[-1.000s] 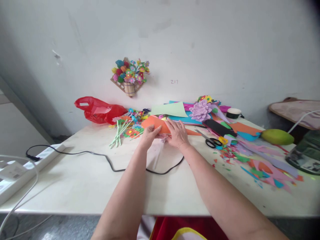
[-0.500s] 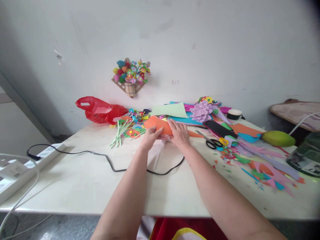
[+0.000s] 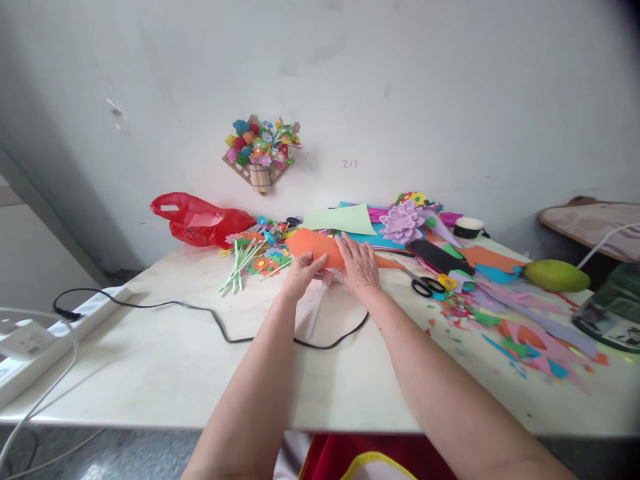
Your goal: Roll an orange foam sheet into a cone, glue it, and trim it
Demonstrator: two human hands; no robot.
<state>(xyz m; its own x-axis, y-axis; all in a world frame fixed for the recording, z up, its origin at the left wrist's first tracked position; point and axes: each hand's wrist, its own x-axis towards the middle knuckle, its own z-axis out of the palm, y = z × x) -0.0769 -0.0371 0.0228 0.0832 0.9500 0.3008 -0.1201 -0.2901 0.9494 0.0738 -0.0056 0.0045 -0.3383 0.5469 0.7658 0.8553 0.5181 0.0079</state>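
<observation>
A table (image 3: pixel 150 373) stands against the far wall (image 3: pixel 450 100). On that wall, above the table's far edge, hangs a bunch of paper flowers (image 3: pixel 261 150). A plastic bag (image 3: pixel 200 220) lies at the far left of the table, with loose sticks (image 3: pixel 237 263) just right of it. A cable (image 3: pixel 200 310) runs from a power strip (image 3: pixel 60 333) on the left across the middle. Sheets of paper (image 3: pixel 345 220) are stacked far centre; scissors (image 3: pixel 427 283) lie to their right, with paper scraps (image 3: pixel 525 333) spread nearer right.
</observation>
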